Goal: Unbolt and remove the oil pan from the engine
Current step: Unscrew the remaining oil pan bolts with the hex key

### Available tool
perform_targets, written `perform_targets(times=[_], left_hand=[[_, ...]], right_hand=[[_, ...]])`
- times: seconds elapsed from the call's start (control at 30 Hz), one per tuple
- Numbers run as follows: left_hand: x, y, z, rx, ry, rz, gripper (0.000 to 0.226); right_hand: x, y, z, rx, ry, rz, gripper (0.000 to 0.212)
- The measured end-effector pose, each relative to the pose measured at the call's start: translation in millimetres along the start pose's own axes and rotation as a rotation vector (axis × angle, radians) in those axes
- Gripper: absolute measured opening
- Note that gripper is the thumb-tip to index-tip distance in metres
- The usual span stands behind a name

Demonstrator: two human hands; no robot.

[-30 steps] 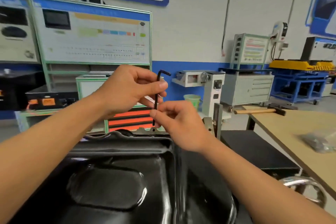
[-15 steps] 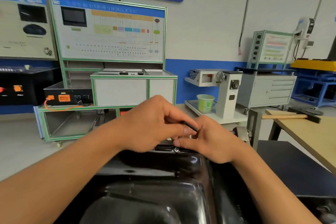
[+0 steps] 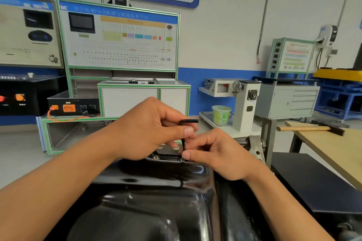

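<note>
Oil pan [image 3: 156, 199]: black and glossy, with a stamped raised floor. It filled the lower middle of the view between the two forearms, and its far rim lay just below both hands.
Rim bolts [image 3: 155, 157]: two small bright heads showed on the far rim. One sat under the left hand and the other just beside the right thumb tip.
Hex key [image 3: 183, 144]: black and L-shaped. The long shaft stood upright over the far rim and the short arm at the top pointed right. The lower end was hidden behind the right thumb, so it could not be told whether it was seated in a bolt.
Left hand [image 3: 148, 129]: fingers curled. The thumb and forefinger pinched the key's shaft just under the bend.
Right hand [image 3: 217, 154]: fingers curled. The thumb and forefinger pinched the lower shaft, close above the rim.
Steel bracket [image 3: 254, 146]: grey, with a threaded rod. It stood just right of the right hand.
Table [image 3: 337, 154]: light wood top, at the right edge of the view.
Hammer [image 3: 311, 128]: wooden handle and dark head. It lay flat on the table's far end.
Cup [image 3: 221, 114]: pale green. It stood on a white stand beyond the hands.
Training panel [image 3: 119, 39]: green-framed board with a small screen and a printed diagram, against the back wall.
</note>
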State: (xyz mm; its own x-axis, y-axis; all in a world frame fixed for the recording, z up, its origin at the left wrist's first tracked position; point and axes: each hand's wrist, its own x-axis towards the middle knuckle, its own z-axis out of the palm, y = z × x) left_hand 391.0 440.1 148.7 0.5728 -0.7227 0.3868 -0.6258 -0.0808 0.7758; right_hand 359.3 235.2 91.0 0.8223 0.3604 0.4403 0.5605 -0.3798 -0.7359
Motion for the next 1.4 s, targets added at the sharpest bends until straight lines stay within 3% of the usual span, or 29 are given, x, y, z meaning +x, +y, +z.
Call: perform_targets(times=[0.17,0.33,0.57,0.67,0.77,0.87,1.0,1.23,1.4], left_hand=[[3.2,0.9,2.5,0.015,0.005,-0.034,0.012],[2.7,1.4,2.6,0.030,0.016,0.001,0.014],[3.7,-2.9,0.9,0.108,0.039,0.001,0.013],[1.2,-4.2,0.0,0.117,-0.034,-0.049,0.028],[-2.7,-1.0,-3.6,0.157,-0.111,-0.055,0.035],[-4.0,6.0,-2.5,0.239,-0.029,-0.013,0.034],[-3.5,9.4,4.9,0.404,0.107,-0.018,0.044],[7.1,11.2,13.2,0.199,0.111,-0.269,0.055],[8.3,9.5,10.0,0.011,0.144,-0.366,0.038]], right_hand=[[1.3,4.8,-3.9,0.026,-0.029,-0.020,0.026],[2.1,7.6,-2.3,0.050,-0.043,-0.006,0.014],[4.3,11.1,0.5,0.005,0.002,0.000,0.016],[4.5,10.2,0.1,-0.021,0.009,0.029,0.022],[2.9,6.4,0.1,-0.021,-0.005,0.053,0.011],[4.3,2.9,1.6,-0.019,-0.025,0.058,0.023],[6.5,1.4,2.2,0.004,-0.023,0.064,0.022],[10.7,1.3,10.6,0.056,0.145,-0.023,0.022],[11.4,1.6,10.4,0.008,0.173,-0.015,0.008]])
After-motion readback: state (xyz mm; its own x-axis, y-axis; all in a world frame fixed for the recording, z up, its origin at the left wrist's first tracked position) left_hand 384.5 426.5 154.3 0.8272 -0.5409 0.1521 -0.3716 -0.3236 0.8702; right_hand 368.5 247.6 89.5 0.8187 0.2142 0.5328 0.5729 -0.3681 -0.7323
